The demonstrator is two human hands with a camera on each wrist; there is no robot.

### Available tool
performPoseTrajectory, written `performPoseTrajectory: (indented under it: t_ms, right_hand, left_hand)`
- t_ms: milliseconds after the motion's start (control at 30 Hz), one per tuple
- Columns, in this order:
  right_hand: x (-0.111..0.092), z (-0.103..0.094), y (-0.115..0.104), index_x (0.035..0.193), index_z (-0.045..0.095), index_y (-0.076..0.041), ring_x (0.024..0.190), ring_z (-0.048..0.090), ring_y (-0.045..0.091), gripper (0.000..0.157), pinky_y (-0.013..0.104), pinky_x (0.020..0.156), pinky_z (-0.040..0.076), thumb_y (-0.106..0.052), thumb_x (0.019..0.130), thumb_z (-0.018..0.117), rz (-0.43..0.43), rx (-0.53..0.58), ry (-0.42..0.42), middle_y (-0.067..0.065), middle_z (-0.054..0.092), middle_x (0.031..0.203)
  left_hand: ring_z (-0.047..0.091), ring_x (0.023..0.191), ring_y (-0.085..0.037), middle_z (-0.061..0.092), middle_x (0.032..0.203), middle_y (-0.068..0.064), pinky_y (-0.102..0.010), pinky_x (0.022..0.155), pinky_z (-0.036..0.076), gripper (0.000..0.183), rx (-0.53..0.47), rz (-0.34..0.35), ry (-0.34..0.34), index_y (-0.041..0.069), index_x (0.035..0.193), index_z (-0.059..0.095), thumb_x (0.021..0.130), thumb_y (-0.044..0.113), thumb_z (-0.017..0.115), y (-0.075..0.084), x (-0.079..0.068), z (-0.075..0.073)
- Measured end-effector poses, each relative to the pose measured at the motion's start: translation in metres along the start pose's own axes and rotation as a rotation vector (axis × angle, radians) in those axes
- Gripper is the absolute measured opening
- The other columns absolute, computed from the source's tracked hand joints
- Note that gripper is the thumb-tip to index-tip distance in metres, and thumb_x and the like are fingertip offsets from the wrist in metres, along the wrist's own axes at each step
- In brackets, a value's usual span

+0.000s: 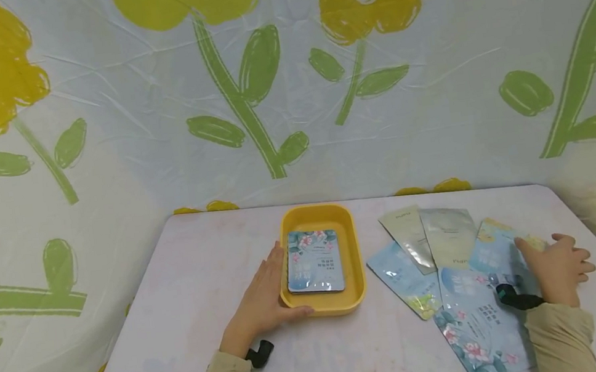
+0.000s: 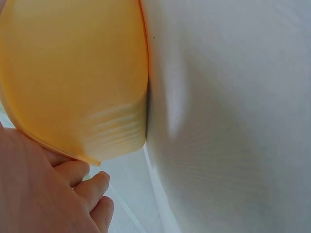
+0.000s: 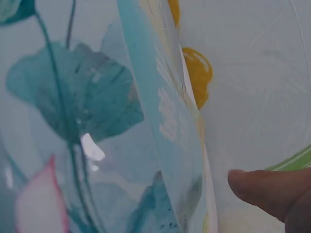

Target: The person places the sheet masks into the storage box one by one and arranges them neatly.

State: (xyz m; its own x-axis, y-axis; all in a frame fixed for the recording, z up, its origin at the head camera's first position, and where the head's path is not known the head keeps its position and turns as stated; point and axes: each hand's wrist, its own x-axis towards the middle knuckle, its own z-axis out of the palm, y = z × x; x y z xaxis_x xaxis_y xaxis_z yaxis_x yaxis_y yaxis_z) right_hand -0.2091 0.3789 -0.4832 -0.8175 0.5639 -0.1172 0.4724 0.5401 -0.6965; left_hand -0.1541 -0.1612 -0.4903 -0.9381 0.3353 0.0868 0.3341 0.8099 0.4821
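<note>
Left hand (image 1: 261,302) rests against left side of yellow tray (image 1: 321,305), fingers relaxed; right hand (image 1: 556,269), released, is beside right-hand sachets (image 1: 486,330) (floral packet (image 1: 314,262) inside tray).

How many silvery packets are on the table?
2. One silvery packet lies to the right of the yellow tray, partly over a blue packet. The other silvery packet is just right of it. More could be hidden under the pile.
</note>
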Motion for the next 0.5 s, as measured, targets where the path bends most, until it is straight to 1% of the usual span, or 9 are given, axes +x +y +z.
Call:
performPoseTrajectory:
  t_ms: [67,167,300,400,500]
  right_hand:
    - [-0.0001,0.0005,0.0011,0.145,0.014,0.017,0.126,0.007,0.067,0.096,0.076,0.095,0.018,-0.052,0.093,0.056,0.013,-0.036,-0.028,0.052,0.007,0.137]
    - [0.0006,0.0019,-0.0002,0.146,0.009,0.018,0.126,0.006,0.068,0.11,0.079,0.096,0.016,-0.062,0.088,0.058,0.028,-0.065,-0.053,0.052,0.004,0.138]
    - [0.0019,0.0043,-0.0021,0.147,0.004,0.019,0.127,0.003,0.069,0.125,0.081,0.096,0.013,-0.07,0.081,0.061,0.04,-0.108,-0.088,0.053,0.0,0.139]
    - [0.0033,0.0067,-0.0027,0.147,0.001,0.019,0.127,0.0,0.072,0.131,0.084,0.094,0.011,-0.073,0.078,0.064,0.018,-0.153,-0.118,0.054,-0.004,0.139]
    - [0.0036,0.0096,-0.0029,0.148,0.001,0.018,0.127,-0.004,0.073,0.132,0.086,0.094,0.007,-0.072,0.077,0.065,-0.01,-0.188,-0.143,0.053,-0.007,0.14]
  left_hand:
    - [0.0,0.151,-0.011,-0.005,0.167,0.0,-0.036,0.123,0.009,0.136,-0.006,-0.003,-0.001,0.009,0.16,-0.004,0.069,0.087,0.059,0.0005,-0.0001,-0.0005]
    - [0.0,0.151,-0.011,-0.005,0.167,-0.001,-0.035,0.123,0.008,0.136,-0.008,-0.005,-0.001,0.009,0.16,-0.004,0.068,0.088,0.059,0.0011,-0.0001,-0.0009]
    - [0.001,0.151,-0.011,-0.005,0.167,-0.001,-0.036,0.124,0.008,0.136,-0.005,-0.003,0.002,0.009,0.16,-0.004,0.068,0.089,0.057,0.0014,-0.001,-0.0008]
    - [0.0,0.151,-0.011,-0.005,0.167,-0.001,-0.036,0.124,0.008,0.136,-0.008,-0.005,-0.001,0.009,0.16,-0.004,0.069,0.088,0.058,0.0018,-0.0013,-0.0009]
    - [0.0,0.151,-0.011,-0.006,0.167,0.0,-0.036,0.124,0.007,0.135,-0.01,-0.005,-0.003,0.009,0.16,-0.004,0.069,0.086,0.06,0.0022,-0.0012,-0.0009]
